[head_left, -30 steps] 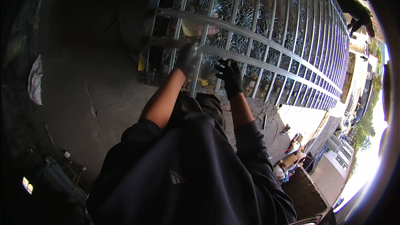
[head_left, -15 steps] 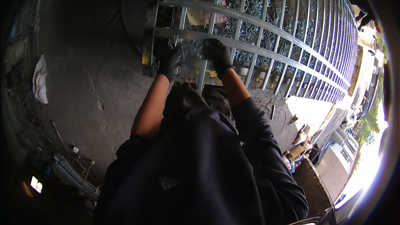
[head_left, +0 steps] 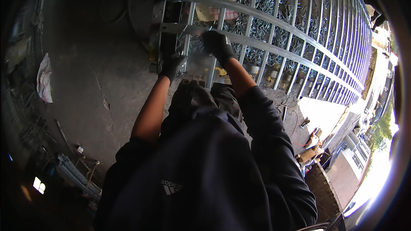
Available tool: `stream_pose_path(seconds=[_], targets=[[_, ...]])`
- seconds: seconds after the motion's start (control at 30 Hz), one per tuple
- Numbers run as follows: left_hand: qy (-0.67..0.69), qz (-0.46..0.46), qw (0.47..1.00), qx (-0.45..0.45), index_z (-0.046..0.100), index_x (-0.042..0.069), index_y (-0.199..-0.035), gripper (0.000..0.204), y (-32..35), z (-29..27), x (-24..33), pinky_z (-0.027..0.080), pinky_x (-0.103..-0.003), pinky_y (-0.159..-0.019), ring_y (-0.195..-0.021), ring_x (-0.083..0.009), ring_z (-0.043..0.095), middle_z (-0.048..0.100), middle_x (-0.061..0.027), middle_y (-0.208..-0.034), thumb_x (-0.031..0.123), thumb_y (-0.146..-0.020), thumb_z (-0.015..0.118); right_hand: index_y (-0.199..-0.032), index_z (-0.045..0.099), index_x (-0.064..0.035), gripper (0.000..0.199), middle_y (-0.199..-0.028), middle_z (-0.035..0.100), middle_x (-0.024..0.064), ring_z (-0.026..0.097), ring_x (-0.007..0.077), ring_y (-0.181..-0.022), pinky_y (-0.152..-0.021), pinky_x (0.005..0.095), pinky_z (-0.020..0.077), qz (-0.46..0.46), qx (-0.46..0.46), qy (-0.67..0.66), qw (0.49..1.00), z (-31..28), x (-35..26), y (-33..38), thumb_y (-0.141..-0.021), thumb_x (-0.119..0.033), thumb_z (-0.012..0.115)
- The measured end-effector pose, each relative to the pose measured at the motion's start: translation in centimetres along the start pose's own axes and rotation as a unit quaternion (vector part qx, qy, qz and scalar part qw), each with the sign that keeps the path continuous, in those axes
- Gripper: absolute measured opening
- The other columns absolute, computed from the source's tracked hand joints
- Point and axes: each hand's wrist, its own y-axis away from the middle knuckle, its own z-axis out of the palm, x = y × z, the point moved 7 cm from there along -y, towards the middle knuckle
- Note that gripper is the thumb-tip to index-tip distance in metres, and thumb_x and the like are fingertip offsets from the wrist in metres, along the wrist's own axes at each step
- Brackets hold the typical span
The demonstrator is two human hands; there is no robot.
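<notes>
A metal frame of narrow slats lies in front of me, with two long flat rails (head_left: 257, 42) running across the slats (head_left: 249, 22). Under and between them is a thick scatter of slim, shiny metal pins (head_left: 267, 1), like rivets or nails. My left hand (head_left: 173, 65), in a black glove, is closed beside the frame's near left corner; small silvery bits show at its fingers, too small to name. My right hand (head_left: 217, 46), gloved too, is closed with its fingertips at the nearer rail, by a slat crossing. What it holds, if anything, is hidden.
Among the pins lies a piece of card with a red-checked part (head_left: 218, 13). A crumpled cloth (head_left: 44, 79) is on the concrete floor at left, and metal profiles (head_left: 77, 175) are stacked at lower left. Cardboard boxes (head_left: 307, 156) and a red cable (head_left: 295, 132) lie to the right.
My left hand has drawn slightly nearer to me, away from the pins. My right hand has shifted a little to the left and farther, up to the nearer rail.
</notes>
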Motion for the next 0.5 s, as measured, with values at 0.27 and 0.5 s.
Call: stream_pose_path(seconds=[0.27,0.5], targets=[[-0.216,0.055,0.974,0.023,0.065,-0.001,-0.105,0.035,-1.9,-0.1,0.8,0.049,-0.034,-0.068,-0.072,-0.0185,0.060,0.067,-0.0108,-0.081,0.027,-0.086,0.072,-0.097,0.067,-0.0087,0.018,-0.092,0.069,0.0172,0.067,0.0376,-0.086,-0.074,0.0468,0.0536,-0.013,0.008,0.067,0.998,1.6,1.6,-1.6,-0.091,-0.020,0.054],[-0.181,-0.007,0.983,-0.007,0.066,-0.001,-0.097,0.033,1.3,0.1,-1.3,0.049,-0.037,-0.068,-0.071,-0.0219,0.063,0.068,-0.0137,-0.080,0.029,-0.085,0.073,-0.097,0.065,-0.0068,0.019,-0.088,0.067,0.0193,0.066,0.0393,-0.081,-0.070,0.0475,0.0524,-0.082,0.040,0.023,0.996,2.4,1.9,-3.2,-0.092,-0.021,0.053]])
